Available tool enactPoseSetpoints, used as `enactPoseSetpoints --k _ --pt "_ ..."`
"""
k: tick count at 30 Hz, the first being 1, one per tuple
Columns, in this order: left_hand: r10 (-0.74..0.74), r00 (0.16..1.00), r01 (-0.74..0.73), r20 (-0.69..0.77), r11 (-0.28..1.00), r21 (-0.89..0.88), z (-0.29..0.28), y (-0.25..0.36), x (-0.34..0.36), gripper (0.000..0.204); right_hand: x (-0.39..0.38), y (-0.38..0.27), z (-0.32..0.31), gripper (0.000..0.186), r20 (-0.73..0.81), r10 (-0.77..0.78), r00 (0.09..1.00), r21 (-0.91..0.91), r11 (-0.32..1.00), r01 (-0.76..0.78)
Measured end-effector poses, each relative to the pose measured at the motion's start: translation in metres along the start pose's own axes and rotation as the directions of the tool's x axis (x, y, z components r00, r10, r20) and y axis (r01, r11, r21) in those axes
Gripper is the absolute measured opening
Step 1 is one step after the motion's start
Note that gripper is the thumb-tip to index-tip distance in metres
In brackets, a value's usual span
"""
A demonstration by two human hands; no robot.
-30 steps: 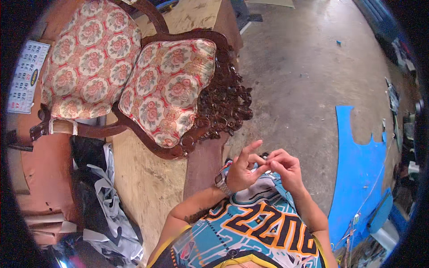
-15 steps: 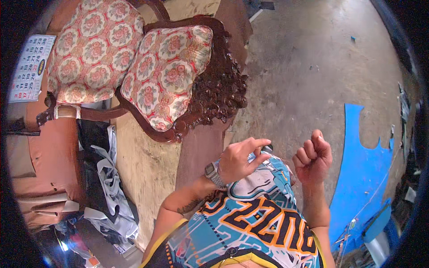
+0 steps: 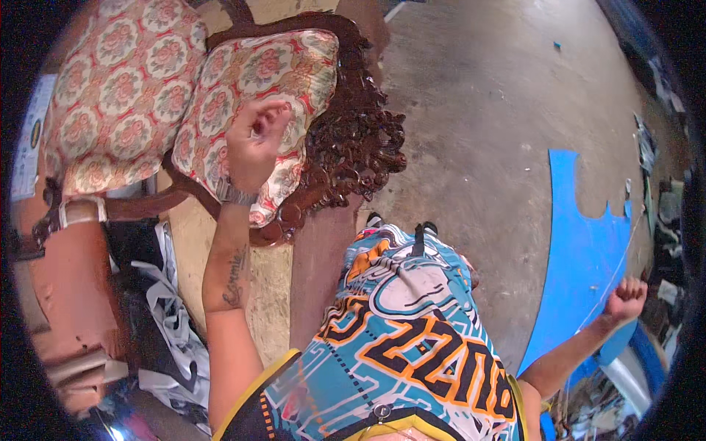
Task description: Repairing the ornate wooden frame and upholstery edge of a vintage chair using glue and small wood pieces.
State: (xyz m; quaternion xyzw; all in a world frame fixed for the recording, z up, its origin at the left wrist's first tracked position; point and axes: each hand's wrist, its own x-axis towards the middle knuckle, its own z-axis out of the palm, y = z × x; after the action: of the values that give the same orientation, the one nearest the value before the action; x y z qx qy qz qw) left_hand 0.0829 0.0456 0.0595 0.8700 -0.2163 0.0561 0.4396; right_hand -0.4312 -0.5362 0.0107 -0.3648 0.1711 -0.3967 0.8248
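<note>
My left hand (image 3: 257, 143), with a watch (image 3: 239, 194) at its wrist, is raised in front of the floral cushioned chair back (image 3: 312, 62). Its fingers curl together, somewhat smeared; what they hold, if anything, I cannot make out. Whether it touches the cloth is unclear. Dark carved wood (image 3: 353, 154) frames the cushion. Far out to the right, my right hand (image 3: 626, 300) is closed in a fist near the edge of a blue sheet (image 3: 570, 257). Nothing nameable shows in that fist.
A wider floral cushion (image 3: 121, 103) adjoins at the left, beside a calendar (image 3: 29, 140). Crumpled grey-and-black cloth (image 3: 173, 323) lies at the lower left. Grey concrete floor (image 3: 478, 125) stretches to the right, with clutter (image 3: 668, 228) along its far edge.
My left hand has moved up and left from before my chest to the chair back. My right hand has swung outward to the right and down. The whole view has shifted slightly.
</note>
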Motion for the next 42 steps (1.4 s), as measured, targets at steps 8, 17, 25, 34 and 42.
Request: enactPoseSetpoints --k 8,17,25,34,42 --pt "0.608 0.550 -0.721 0.573 0.692 -0.042 0.116 -0.016 0.005 0.074 -0.127 -0.114 0.070 0.030 -0.506 -0.555 0.661 -0.480 0.817 0.319" --pt "0.324 0.689 -0.464 0.648 0.884 0.052 0.082 -0.050 0.110 0.024 -0.209 -0.054 0.169 0.034 -0.531 -0.486 0.694 -0.238 0.871 0.429" --pt "0.101 0.589 -0.745 0.802 0.454 0.489 0.089 -0.091 0.133 0.039 -0.198 0.005 0.180 0.032 -0.484 -0.323 0.813 -0.048 0.938 0.344" --pt "0.370 0.500 -0.830 0.783 0.464 0.311 0.116 -0.052 0.088 0.016 -0.187 0.028 0.112 0.023 -0.725 -0.387 0.570 -0.404 0.909 0.103" --pt "0.517 0.398 -0.848 0.758 0.522 0.090 0.113 -0.047 0.073 0.015 -0.058 0.253 0.199 0.011 -0.676 -0.002 0.737 -0.347 0.883 -0.317"
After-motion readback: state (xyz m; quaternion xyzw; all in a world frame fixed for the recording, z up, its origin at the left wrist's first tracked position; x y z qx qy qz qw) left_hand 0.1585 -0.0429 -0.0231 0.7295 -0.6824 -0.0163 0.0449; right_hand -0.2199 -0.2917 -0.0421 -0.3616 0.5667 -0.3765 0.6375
